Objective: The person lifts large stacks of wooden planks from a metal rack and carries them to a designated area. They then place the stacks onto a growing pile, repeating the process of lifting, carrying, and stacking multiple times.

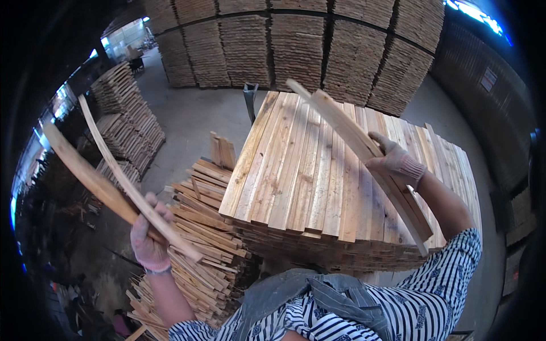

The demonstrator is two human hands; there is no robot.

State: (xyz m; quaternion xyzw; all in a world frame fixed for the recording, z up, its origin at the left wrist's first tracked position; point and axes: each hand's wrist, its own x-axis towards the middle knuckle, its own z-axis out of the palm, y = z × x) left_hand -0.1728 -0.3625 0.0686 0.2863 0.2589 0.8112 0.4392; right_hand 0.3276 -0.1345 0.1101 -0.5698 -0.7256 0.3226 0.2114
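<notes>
My left hand (149, 236), in a pale glove, grips two thin wooden slats (108, 165) that point up and to the left, over a low pile of loose slats (205, 238). My right hand (395, 160), also gloved, is closed around two longer wooden slats (341, 122) held at a slant above a neat stack of planks (296, 170). The slats run from upper left down to lower right, past my forearm.
Tall stacks of cut timber (296, 45) line the back wall. More slat piles (125, 119) stand at the left on the concrete floor (193, 113). A dark metal post (250, 102) rises behind the plank stack. Scrap wood lies at lower left.
</notes>
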